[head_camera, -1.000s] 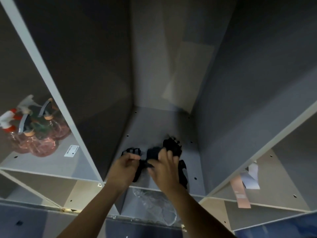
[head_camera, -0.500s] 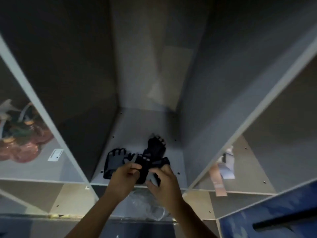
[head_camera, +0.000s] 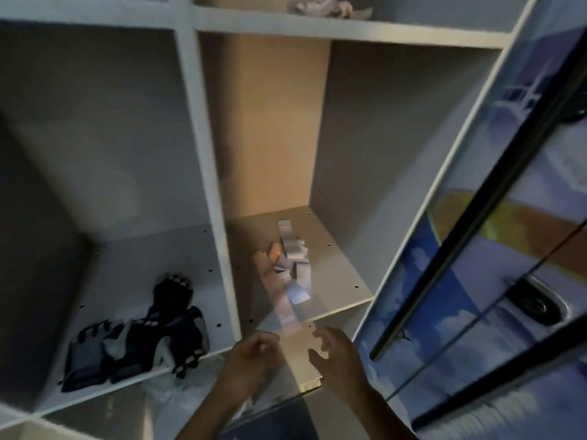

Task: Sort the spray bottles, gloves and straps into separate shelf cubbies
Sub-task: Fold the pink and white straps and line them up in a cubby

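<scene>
1. Your left hand (head_camera: 251,354) hangs in front of the front edge of the right-hand cubby (head_camera: 336,274), fingers loosely curled and holding nothing that shows.
2. Your right hand (head_camera: 336,354) sits just beside it, fingers spread and slightly bent, also empty. Both look poised to reach in rather than to carry something.
3. The gloves (head_camera: 143,338) lie heaped in the left-hand cubby (head_camera: 133,258), at its front edge, a couple of cuffs drooping over the lip. That pile seems placed as its own group.
4. The straps (head_camera: 287,274) trail in a loose line down the middle of the right-hand cubby floor, from near the back toward the front edge, the last one overhanging close to your hands. They likely want gathering.
5. No spray bottles show here.
</scene>
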Demonstrator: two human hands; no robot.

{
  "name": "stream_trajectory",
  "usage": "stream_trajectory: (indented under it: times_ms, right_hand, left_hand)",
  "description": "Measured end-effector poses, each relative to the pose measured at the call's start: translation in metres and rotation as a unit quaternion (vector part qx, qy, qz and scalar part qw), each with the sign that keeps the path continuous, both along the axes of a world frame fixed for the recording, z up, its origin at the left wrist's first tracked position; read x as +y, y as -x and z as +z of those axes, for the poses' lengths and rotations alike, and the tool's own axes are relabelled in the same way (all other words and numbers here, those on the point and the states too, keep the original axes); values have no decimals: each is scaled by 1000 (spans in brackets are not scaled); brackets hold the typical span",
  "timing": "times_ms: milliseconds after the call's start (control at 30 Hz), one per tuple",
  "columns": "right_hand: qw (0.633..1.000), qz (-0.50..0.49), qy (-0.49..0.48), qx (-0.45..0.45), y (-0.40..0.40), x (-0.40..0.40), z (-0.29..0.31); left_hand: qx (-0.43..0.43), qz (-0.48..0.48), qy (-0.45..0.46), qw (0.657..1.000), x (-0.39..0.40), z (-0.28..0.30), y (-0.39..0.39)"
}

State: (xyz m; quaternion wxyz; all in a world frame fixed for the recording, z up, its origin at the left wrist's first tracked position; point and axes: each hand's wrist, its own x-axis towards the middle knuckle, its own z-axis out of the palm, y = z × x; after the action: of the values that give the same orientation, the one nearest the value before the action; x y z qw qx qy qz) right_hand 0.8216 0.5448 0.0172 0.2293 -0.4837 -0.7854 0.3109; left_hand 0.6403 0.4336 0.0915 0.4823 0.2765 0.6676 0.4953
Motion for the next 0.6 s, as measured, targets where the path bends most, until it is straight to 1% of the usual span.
stream_trajectory:
  times_ms: [67, 133, 200, 267, 367, 433, 500, 600]
  right_hand:
    - [997, 29, -53, -48, -5, 25, -7]
    - [985, 70, -121, -98, -7, 51, -21]
    - [967, 117, -171, -150, -3, 69, -36]
    - [953, 145, -201, -173, 6, 80, -45]
    - [948, 176, -207, -166, 19, 91, -68]
    - [951, 175, -194, -163, 23, 94, -75]
    - [966, 147, -167, -134, 27, 101, -83]
    - [988, 77, -125, -48, 25, 119, -92]
  left_hand:
    - [24, 14, 9, 1000, 20, -9, -10]
    - [53, 39, 22, 998, 39, -24, -17]
    - [101, 52, 29, 993, 50, -40, -21]
    - [154, 52, 41, 986, 54, -49, -22]
    - [234, 51, 50, 970, 64, -61, -24]
    - [254, 35, 53, 965, 69, -65, -23]
    - [276, 15, 63, 959, 77, -74, -16]
    - [288, 0, 70, 955, 85, -87, -5]
